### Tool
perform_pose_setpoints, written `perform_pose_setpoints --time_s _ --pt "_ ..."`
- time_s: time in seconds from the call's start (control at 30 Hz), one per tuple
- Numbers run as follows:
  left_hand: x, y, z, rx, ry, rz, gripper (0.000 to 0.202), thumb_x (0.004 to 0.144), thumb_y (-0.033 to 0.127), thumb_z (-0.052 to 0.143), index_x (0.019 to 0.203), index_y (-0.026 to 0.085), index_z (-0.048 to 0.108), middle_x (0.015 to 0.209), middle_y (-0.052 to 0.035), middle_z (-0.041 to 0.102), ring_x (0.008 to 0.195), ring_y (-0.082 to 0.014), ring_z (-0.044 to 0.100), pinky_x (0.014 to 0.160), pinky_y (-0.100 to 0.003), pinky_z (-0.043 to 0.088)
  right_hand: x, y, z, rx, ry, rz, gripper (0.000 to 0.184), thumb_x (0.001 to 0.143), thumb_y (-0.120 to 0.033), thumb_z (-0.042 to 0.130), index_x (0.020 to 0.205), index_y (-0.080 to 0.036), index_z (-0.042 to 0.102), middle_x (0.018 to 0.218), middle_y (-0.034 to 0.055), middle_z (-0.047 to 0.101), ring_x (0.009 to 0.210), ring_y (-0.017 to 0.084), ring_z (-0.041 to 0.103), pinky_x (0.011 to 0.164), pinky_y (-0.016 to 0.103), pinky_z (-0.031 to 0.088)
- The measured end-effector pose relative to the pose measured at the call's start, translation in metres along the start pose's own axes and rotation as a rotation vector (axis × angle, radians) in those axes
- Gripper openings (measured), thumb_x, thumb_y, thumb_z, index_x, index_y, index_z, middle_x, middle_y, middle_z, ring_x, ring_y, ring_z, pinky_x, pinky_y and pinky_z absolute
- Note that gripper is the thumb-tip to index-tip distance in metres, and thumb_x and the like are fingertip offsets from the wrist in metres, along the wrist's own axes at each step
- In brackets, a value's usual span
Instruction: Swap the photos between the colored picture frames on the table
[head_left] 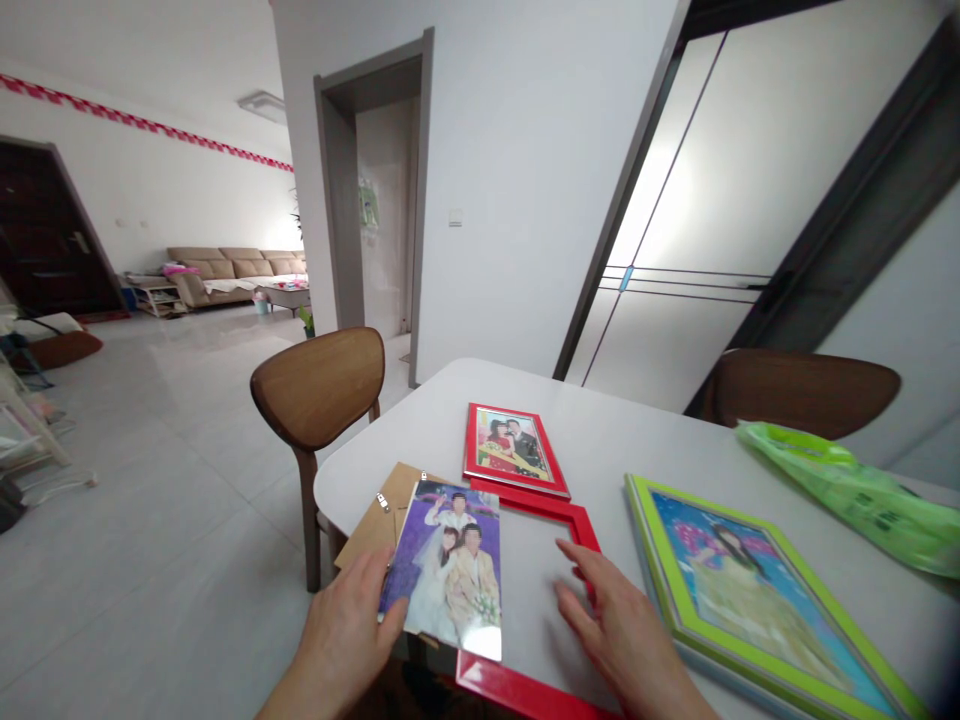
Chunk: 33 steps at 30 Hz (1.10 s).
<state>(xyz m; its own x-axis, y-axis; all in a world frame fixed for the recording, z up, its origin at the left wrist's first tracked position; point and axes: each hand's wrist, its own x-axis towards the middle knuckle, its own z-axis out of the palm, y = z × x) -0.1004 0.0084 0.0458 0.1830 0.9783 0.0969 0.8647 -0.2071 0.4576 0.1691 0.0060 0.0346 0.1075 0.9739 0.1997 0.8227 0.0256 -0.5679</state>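
My left hand (346, 632) grips the lower left edge of a glossy wedding photo (448, 566), holding it over the left side of an open red picture frame (570, 520). A brown backing board (379, 520) with metal clips lies under the photo at the table's edge. My right hand (615, 625) rests flat, fingers spread, on the pane inside the red frame.
A smaller red framed photo (512, 447) lies further back on the white table (637, 440). A green framed picture (757, 590) lies at the right, a green plastic bag (847, 490) beyond it. Wooden chairs stand at the left (319, 385) and far right (802, 385).
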Motion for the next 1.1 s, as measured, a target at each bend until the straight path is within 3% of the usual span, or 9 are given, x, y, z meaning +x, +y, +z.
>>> perform_pose_setpoints --time_s 0.17,0.23,0.3,0.4,0.63,0.8,0.87,0.97,1.1 --pt "-0.002 0.015 0.014 -0.055 0.007 0.263 0.053 0.065 0.023 0.053 0.117 0.018 0.044 0.12 -0.0101 0.047 0.111 -0.0255 0.04 0.094 -0.039 0.031 0.009 -0.039 0.026 0.727 -0.219 0.362 0.062 0.069 -0.034 0.049 0.122 -0.01 0.03 0.067 0.0007 0.057 0.049 0.011 0.053 0.043 0.022 0.041" --pt "-0.001 0.023 0.023 -0.079 -0.04 0.366 0.062 0.059 0.019 0.056 0.12 0.017 0.042 0.126 -0.0113 0.04 0.115 -0.0275 0.035 0.096 -0.041 0.028 0.013 -0.051 0.032 0.911 -0.313 0.433 0.054 0.066 -0.031 0.053 0.113 -0.009 0.04 0.056 -0.0029 0.053 0.04 0.008 0.047 0.036 0.019 0.035" --pt "0.002 0.029 0.031 -0.077 -0.064 0.427 0.067 0.055 0.014 0.054 0.12 0.015 0.041 0.128 -0.0128 0.038 0.117 -0.0288 0.033 0.096 -0.042 0.028 0.016 -0.061 0.034 0.996 -0.384 0.439 0.032 0.064 -0.027 0.053 0.091 -0.01 0.052 0.049 -0.0046 0.049 0.037 0.006 0.042 0.034 0.017 0.032" --pt "0.007 0.035 0.037 -0.043 -0.01 0.503 0.073 0.051 0.008 0.047 0.123 0.013 0.036 0.131 -0.0125 0.034 0.119 -0.0284 0.029 0.097 -0.044 0.027 0.019 -0.073 0.029 1.037 -0.339 0.417 0.013 0.063 -0.023 0.05 0.072 -0.014 0.053 0.047 -0.0063 0.046 0.036 0.004 0.039 0.035 0.016 0.031" --pt "0.013 0.052 0.03 -0.066 0.256 0.621 0.084 0.052 0.001 0.039 0.131 0.014 0.017 0.138 -0.0103 0.016 0.125 -0.0282 0.014 0.097 -0.05 0.023 0.028 -0.104 -0.009 1.099 -0.104 0.211 0.015 0.064 -0.022 0.052 0.077 -0.014 0.056 0.057 -0.004 0.056 0.043 0.006 0.043 0.039 0.017 0.034" --pt "0.021 0.058 0.025 -0.317 0.374 0.735 0.065 0.068 -0.001 0.034 0.129 0.019 0.025 0.133 -0.0084 0.03 0.121 -0.0227 0.028 0.097 -0.042 0.029 0.025 -0.108 -0.022 1.197 -0.143 0.215 0.023 0.067 -0.031 0.055 0.083 -0.014 0.057 0.062 -0.0019 0.058 0.046 0.007 0.048 0.044 0.02 0.039" --pt "0.022 0.063 0.022 -0.53 0.381 0.662 0.051 0.077 0.004 0.036 0.125 0.021 0.034 0.127 -0.0069 0.041 0.116 -0.0201 0.037 0.096 -0.037 0.031 0.018 -0.1 -0.018 1.233 -0.13 0.228 0.031 0.068 -0.039 0.054 0.088 -0.015 0.057 0.068 0.0003 0.06 0.052 0.009 0.052 0.05 0.023 0.043" --pt "0.018 0.082 0.018 -0.956 0.369 0.363 0.034 0.083 0.016 0.039 0.117 0.019 0.045 0.117 -0.0058 0.052 0.109 -0.0194 0.045 0.094 -0.034 0.034 0.007 -0.078 -0.002 1.228 -0.015 0.433 0.042 0.066 -0.046 0.055 0.095 -0.016 0.054 0.085 0.005 0.062 0.071 0.015 0.059 0.061 0.027 0.046" --pt "0.009 0.105 0.024 -1.406 0.183 0.129 0.033 0.081 0.028 0.044 0.11 0.014 0.05 0.11 -0.0083 0.057 0.102 -0.023 0.051 0.09 -0.035 0.039 -0.001 -0.05 0.012 1.4 -0.017 0.53 0.041 0.067 -0.042 0.054 0.099 -0.017 0.051 0.092 0.0068 0.063 0.085 0.021 0.059 0.068 0.032 0.047"
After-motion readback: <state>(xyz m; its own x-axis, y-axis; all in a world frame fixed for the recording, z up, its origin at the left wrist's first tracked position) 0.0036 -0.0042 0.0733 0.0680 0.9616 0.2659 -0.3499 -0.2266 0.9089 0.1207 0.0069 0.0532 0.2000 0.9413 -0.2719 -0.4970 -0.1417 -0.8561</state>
